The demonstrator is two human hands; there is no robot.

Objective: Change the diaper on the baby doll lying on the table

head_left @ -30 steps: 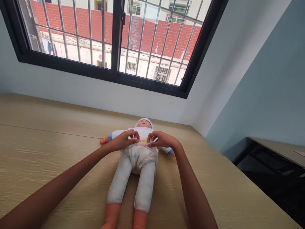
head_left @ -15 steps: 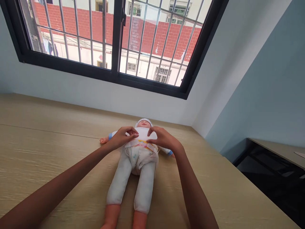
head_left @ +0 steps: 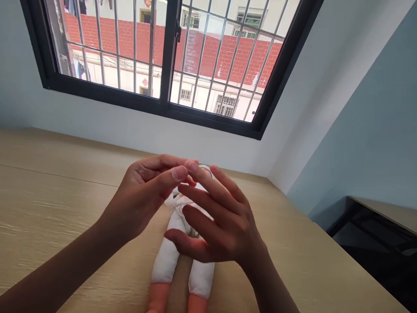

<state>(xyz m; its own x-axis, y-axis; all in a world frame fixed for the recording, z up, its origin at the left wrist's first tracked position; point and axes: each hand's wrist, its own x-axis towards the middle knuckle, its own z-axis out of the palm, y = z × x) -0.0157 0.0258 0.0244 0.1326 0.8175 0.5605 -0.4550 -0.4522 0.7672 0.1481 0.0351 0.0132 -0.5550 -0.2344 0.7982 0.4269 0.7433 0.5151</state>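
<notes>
A baby doll lies on its back on the wooden surface, legs toward me. It wears white leggings and a white diaper; my hands hide most of its torso and head. My left hand is raised above the doll, thumb and fingers drawn together in a pinch. What the pinch holds, if anything, is hidden. Opposite it, my right hand has its fingers spread and holds nothing visible. One of its fingertips meets or overlaps the left fingertips; I cannot tell which.
The wooden surface runs back to a pale wall under a black-framed window with metal bars outside. On the right, a dark piece of furniture with a light top stands beyond the surface's edge.
Both hands have come up from the doll's waist toward me and together. The right fingers have spread. The view has shifted slightly.
</notes>
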